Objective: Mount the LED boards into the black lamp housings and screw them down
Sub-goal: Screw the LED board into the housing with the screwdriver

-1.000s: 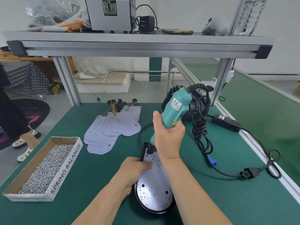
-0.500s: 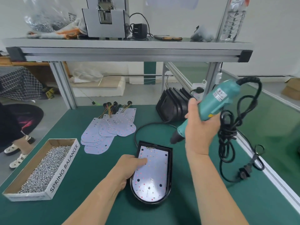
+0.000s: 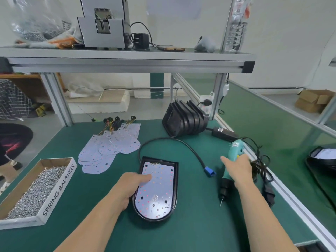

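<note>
Down to the bench (image 3: pixel 190 226), right of the lamp housing (image 3: pixel 176 179) and the LED board (image 3: pixel 158 190) seated inside it at centre frame, has come the screwdriver (image 3: pixel 225 186), raised in the air before; the right grip (image 3: pixel 238 168) wraps its teal body, likely parking it clear of the work. Housing and board sit unshifted, the left grip (image 3: pixel 130 185) pressing flat fingers on the board to steady it.

Bright even indoor light, soft shadows, wide-angle edge bending, slight blur
</note>
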The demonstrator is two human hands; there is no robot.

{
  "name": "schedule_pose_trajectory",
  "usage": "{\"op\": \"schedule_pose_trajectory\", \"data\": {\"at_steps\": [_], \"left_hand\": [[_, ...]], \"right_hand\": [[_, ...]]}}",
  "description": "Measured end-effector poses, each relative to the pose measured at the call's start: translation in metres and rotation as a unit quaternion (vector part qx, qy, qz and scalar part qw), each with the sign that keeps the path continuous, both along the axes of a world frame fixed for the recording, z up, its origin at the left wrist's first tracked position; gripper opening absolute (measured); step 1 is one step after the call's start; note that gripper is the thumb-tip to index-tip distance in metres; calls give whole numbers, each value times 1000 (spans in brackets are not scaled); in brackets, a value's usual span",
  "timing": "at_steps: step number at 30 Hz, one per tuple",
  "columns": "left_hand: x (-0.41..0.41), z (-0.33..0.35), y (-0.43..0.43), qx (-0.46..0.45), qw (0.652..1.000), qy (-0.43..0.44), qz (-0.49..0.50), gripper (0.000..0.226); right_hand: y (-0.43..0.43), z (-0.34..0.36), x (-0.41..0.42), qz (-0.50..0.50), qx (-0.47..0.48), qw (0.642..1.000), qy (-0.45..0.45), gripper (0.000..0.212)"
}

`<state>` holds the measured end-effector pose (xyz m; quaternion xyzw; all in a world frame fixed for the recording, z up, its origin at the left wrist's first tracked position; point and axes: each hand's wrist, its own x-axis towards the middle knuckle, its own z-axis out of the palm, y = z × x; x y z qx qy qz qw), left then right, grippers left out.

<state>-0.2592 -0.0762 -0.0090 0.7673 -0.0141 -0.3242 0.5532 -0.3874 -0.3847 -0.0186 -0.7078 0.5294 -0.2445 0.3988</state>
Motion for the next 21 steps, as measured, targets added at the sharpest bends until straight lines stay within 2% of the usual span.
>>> {"op": "schedule_pose_trajectory", "data": {"at_steps": [3,5,7,8,10,12,14,16,18,19,21], "left_hand": [[-2,1,3,-18,1000,-1,4,30],[-4,0,4,-29,1000,-3,9,31],[-6,0,3,-35,999,-6,19,31],[-6,0,3,-36,999,-8,24,32],[-7,0,2,-34,999,-10,35,33],[-8,-1,3,-33,998,-11,45,32],[-7,-4,3,-36,998,-15,57,29],[-6,-9,2,-50,996,-18,73,25],[-6,-12,-3,-69,994,-13,87,22],[-7,-12,-6,-75,993,-10,90,22],[-11,-13,-12,-78,993,-14,85,22]], "right_hand": [[10,-2,4,7,-72,994,84,52],[19,3,11,-2,-212,966,148,58],[32,11,23,61,-318,931,168,50],[41,13,31,118,-325,922,172,44],[59,12,45,207,-268,914,224,38],[70,15,50,241,-216,904,279,31],[78,21,48,284,-177,896,291,21],[86,25,42,346,-79,907,226,13],[102,23,33,369,93,920,91,20],[109,23,28,357,183,916,16,21],[115,21,19,346,263,897,-77,13]]}}
